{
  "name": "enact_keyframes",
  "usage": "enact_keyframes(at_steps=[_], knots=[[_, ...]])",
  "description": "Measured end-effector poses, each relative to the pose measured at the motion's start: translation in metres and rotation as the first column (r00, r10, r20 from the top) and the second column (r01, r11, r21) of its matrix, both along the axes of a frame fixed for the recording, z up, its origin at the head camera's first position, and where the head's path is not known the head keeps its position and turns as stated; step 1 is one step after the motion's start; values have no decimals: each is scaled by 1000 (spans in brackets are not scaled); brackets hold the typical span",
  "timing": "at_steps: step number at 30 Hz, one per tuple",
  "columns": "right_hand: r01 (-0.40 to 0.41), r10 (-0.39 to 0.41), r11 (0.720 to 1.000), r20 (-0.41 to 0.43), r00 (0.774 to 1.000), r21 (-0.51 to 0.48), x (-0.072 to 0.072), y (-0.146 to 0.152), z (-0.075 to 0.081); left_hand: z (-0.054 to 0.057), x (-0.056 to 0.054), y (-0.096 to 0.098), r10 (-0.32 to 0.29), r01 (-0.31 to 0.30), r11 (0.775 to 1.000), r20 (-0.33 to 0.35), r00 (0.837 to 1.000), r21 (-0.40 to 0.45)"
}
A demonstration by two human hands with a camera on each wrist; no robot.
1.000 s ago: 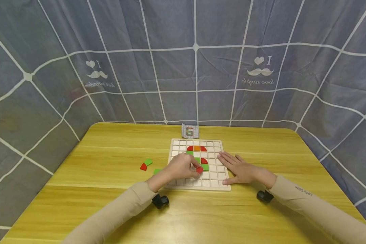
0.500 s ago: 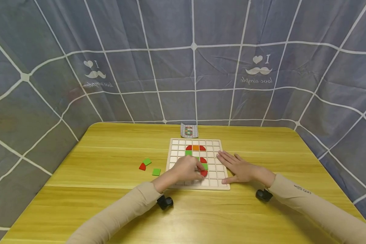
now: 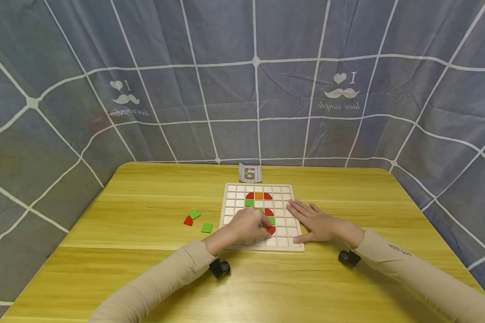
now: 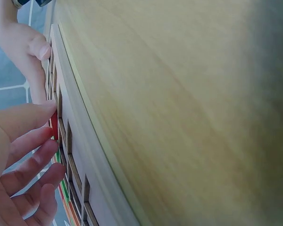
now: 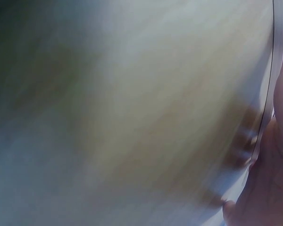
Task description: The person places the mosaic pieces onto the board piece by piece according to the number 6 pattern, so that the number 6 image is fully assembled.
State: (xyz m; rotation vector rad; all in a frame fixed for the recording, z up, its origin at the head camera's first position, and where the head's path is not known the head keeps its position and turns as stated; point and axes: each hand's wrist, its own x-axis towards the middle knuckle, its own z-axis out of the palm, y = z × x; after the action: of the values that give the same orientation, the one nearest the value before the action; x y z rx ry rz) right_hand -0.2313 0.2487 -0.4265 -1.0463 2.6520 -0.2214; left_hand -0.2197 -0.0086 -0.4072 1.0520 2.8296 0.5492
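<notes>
My left hand is over the wooden grid board, its thumb and index finger pinching a red rounded tile. That tile sits in a cell just below a green square tile; the left wrist view shows its red edge between the fingertips. My right hand lies flat with fingers spread, resting on the board's right edge. An orange tile between two red rounded ones fills part of an upper row. Some cells are hidden under my left hand.
Left of the board lie a loose green square tile, another green tile and a red tile. A small curled pattern card stands behind the board. A grey checked curtain surrounds the table.
My left hand has moved slightly right and toward me, bringing the red tile from beside the green square to the cell below it. My right hand stays in place on the board.
</notes>
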Motion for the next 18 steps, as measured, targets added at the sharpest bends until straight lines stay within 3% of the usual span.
enact_keyframes(at_steps=[18], knots=[[-7, 7, 1000, -18, 1000, -13, 0, 1, -2, -4, -1, 0, -9, 10, 999, -20, 1000, 54]])
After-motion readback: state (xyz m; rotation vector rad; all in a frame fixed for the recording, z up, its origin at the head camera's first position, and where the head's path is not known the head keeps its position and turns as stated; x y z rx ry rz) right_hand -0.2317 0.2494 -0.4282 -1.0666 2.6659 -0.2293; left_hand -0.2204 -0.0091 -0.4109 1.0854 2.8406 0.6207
